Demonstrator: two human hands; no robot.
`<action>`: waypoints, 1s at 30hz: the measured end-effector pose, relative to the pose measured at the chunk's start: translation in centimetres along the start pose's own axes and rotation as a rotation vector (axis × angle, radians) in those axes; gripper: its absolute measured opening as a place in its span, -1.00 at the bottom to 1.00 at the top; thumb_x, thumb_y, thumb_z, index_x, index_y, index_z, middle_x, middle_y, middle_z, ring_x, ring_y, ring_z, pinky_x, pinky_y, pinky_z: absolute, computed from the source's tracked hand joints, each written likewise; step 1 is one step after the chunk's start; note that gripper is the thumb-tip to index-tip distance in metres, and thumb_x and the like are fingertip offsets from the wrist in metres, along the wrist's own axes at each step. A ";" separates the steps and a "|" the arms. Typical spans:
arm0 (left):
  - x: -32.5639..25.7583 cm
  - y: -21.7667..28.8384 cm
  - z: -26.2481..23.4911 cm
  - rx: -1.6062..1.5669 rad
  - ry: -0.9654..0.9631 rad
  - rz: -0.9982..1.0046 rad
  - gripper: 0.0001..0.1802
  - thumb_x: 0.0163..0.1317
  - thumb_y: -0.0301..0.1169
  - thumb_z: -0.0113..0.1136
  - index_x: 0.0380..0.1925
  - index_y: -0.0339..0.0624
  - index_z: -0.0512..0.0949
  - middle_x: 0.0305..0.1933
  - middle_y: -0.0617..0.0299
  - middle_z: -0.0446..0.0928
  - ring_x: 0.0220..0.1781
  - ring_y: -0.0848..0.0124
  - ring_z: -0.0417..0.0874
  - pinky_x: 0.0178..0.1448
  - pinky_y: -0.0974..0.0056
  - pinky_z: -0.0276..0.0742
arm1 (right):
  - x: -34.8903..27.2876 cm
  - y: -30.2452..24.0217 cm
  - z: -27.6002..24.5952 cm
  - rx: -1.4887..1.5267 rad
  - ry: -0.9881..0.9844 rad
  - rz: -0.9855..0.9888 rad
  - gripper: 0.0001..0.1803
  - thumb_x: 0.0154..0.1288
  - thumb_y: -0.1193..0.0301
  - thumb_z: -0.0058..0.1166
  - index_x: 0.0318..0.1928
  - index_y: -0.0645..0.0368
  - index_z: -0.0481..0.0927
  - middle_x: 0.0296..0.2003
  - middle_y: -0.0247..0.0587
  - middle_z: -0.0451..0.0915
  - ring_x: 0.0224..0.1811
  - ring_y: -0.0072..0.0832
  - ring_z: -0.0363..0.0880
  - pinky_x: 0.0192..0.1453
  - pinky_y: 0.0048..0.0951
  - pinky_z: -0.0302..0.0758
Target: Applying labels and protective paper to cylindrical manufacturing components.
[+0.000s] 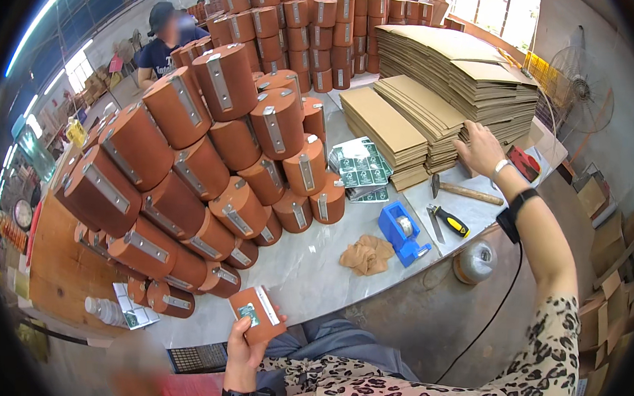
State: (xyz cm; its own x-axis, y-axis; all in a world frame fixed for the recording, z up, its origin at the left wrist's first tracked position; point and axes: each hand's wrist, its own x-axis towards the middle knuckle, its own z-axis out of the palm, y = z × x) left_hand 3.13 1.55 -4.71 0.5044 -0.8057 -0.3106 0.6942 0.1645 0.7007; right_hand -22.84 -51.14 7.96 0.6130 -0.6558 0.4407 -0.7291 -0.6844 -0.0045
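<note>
My left hand [244, 346], low at the table's front edge, grips a reddish-brown piece [269, 329] with a green label and a white strip; its full shape is hard to make out. My right hand [482, 151] reaches out to the far right, fingers apart, at the end of a stack of folded cardboard [417, 102]. Whether the fingertips touch the cardboard is unclear. Beside that stack lies a pile of green-and-white label sheets [362, 164]. Terracotta-coloured cylinders [233, 204] with metal strips stand piled up on the left.
A hammer [470, 193], a yellow-black knife [452, 222], a blue tape dispenser [399, 236] and crumpled brown paper [366, 256] lie on the grey table [312, 270]. A twine spool [475, 262] is beyond its edge. Another person [167, 43] is behind the cylinders.
</note>
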 end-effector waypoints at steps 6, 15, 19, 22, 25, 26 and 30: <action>0.2 -1.3 0.3 0.053 0.085 0.148 -0.23 0.17 -0.09 0.24 0.28 -0.38 0.36 0.02 -0.13 0.59 0.03 -0.15 0.69 0.16 -0.13 0.66 | 7.4 0.7 4.9 -0.043 -0.138 0.223 -0.22 0.38 -0.13 0.02 0.22 0.38 0.42 0.18 0.22 0.51 0.26 0.10 0.46 0.36 -0.04 0.39; 0.2 -0.9 1.2 0.058 0.182 0.104 -0.20 0.16 -0.05 0.23 0.28 -0.39 0.36 -0.02 -0.15 0.59 0.01 -0.16 0.71 0.06 -0.08 0.71 | 11.8 -0.7 5.7 -0.158 -0.378 0.346 -0.01 0.17 -0.26 0.18 0.30 0.37 0.44 0.33 0.17 0.41 0.43 0.06 0.30 0.45 -0.03 0.31; 0.2 -0.8 1.0 0.050 0.144 0.091 -0.20 0.16 -0.05 0.23 0.27 -0.40 0.36 0.00 -0.17 0.59 0.02 -0.17 0.71 0.06 -0.08 0.72 | 11.8 -0.6 5.4 -0.060 -0.352 0.429 0.00 0.05 -0.34 0.21 0.22 0.29 0.53 0.28 0.23 0.46 0.38 0.07 0.37 0.44 -0.08 0.35; 0.2 -0.7 0.9 0.107 0.122 0.081 -0.18 0.20 -0.01 0.15 0.35 -0.35 0.31 0.08 -0.20 0.56 0.08 -0.21 0.67 0.10 -0.08 0.70 | 12.1 -0.6 4.7 0.005 -0.455 0.501 0.07 -0.01 -0.34 0.26 0.33 0.23 0.46 0.35 0.17 0.41 0.44 0.04 0.31 0.50 -0.01 0.25; 0.2 -0.5 1.0 0.107 0.101 0.080 -0.20 0.22 -0.03 0.13 0.34 -0.37 0.31 0.07 -0.19 0.57 0.08 -0.22 0.67 0.11 -0.07 0.70 | 12.3 -0.9 3.9 -0.049 -0.499 0.512 0.11 -0.04 -0.37 0.25 0.34 0.23 0.45 0.33 0.17 0.43 0.45 0.03 0.29 0.50 0.01 0.23; 0.2 -0.5 0.9 0.108 0.130 0.075 -0.20 0.22 -0.03 0.13 0.34 -0.37 0.31 0.07 -0.19 0.57 0.08 -0.22 0.67 0.11 -0.07 0.70 | 12.2 -1.2 3.8 -0.093 -0.511 0.514 0.13 -0.05 -0.37 0.26 0.35 0.23 0.44 0.35 0.18 0.40 0.46 0.02 0.28 0.50 0.02 0.23; 0.4 -0.6 0.7 0.107 0.089 0.077 -0.23 0.25 -0.05 0.11 0.33 -0.37 0.32 0.06 -0.16 0.58 0.08 -0.21 0.67 0.11 -0.06 0.69 | 11.2 -2.3 3.8 -0.118 -0.406 0.519 0.12 -0.06 -0.35 0.31 0.32 0.25 0.46 0.35 0.19 0.36 0.45 0.01 0.27 0.45 0.05 0.27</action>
State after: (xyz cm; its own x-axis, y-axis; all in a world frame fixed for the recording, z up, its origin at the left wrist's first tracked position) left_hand 2.56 0.79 -4.81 0.6007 -0.7386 -0.3060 0.5958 0.1583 0.7874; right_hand -13.16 -58.11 9.45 0.2225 -0.9743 0.0345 -0.9746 -0.2231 -0.0165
